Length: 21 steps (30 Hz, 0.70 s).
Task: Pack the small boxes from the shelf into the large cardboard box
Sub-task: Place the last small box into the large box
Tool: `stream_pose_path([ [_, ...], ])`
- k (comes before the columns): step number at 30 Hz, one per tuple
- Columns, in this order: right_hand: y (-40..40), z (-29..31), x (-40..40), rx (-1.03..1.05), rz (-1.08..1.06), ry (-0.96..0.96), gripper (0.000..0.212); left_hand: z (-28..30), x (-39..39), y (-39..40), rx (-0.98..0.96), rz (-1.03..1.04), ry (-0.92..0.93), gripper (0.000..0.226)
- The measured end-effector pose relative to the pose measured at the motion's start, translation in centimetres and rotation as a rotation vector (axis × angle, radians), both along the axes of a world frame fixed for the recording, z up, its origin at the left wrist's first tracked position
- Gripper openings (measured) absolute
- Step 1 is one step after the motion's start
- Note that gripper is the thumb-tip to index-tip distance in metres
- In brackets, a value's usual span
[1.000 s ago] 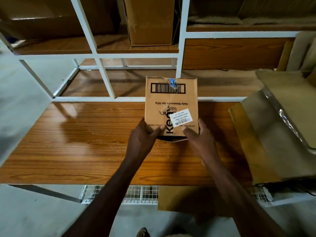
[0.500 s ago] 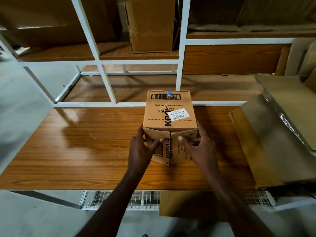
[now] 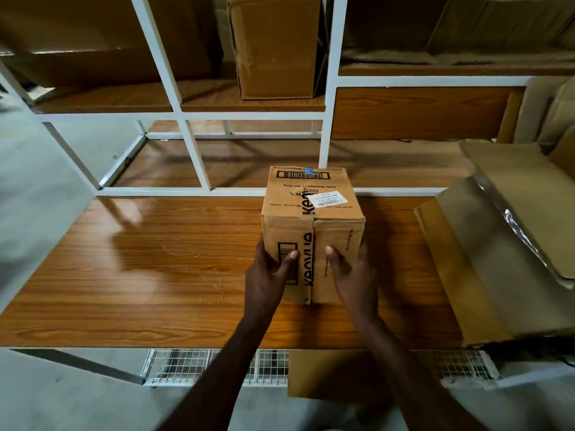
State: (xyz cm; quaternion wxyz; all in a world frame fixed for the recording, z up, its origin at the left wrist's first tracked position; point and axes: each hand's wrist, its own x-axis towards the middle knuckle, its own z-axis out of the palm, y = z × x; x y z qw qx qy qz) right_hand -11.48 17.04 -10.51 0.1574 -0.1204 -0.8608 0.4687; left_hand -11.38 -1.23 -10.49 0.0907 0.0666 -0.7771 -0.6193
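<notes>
A small brown cardboard box [image 3: 311, 209] with a barcode and a white label stands on the wooden shelf board [image 3: 155, 275], in the middle of the view. My left hand [image 3: 267, 278] grips its near left edge, thumb on the front face. My right hand [image 3: 354, 275] holds the near right edge the same way. The large cardboard box [image 3: 485, 262] lies open at the right end of the board, its flaps spread.
White metal shelf frame [image 3: 329, 119] rises behind the board. Another brown box [image 3: 277, 48] stands on the upper shelf, with bigger cartons [image 3: 109, 42] to its left. A wire mesh rack [image 3: 199, 365] and a cardboard sheet [image 3: 326, 374] lie below the front edge.
The small box tipped from showing its labelled face flat toward me to standing on the board with its taped front face toward me. Both hands slid down onto that front face.
</notes>
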Motion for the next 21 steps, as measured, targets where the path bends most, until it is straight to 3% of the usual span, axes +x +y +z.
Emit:
stream_pose_path([
  [7,0.3,5.0,-0.2,0.189,-0.059,0.060,0.076,5.5,-1.0,0.4,-0.221,0.055,0.034,0.045],
  [11,0.5,5.2,-1.7,0.203,-0.034,-0.043,0.076,4.9,-2.9,0.0,-0.306,0.034,-0.020,0.044],
  [16,0.7,4.2,-3.7,0.197,0.119,-0.134,0.058,3.8,-5.0,-0.6,-0.318,-0.016,-0.067,0.055],
  [21,-0.2,3.6,-4.0,0.338,0.111,-0.052,0.050,3.5,-5.7,-0.4,-0.353,-0.024,-0.014,0.052],
])
